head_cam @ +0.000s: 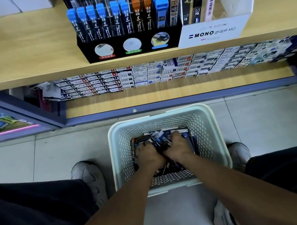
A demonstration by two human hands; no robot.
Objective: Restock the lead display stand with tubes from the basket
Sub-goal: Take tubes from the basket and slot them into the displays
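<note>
A pale perforated basket [214, 133] stands on the floor between my feet, holding a heap of dark lead tubes [160, 138]. Both hands are down inside it. My left hand [149, 155] and my right hand [177, 146] curl together round a bunch of tubes at the middle of the heap. On the wooden shelf above stands the black lead display stand [129, 43], with blue-capped and orange-capped tubes upright in its front row. Its rear slots look mostly unfilled.
A white MONO graph MG stand [212, 32] sits right of the black one with three tubes in it. Stacked small boxes [138, 75] fill the lower shelf. My shoes [88, 176] flank the basket on grey floor tiles.
</note>
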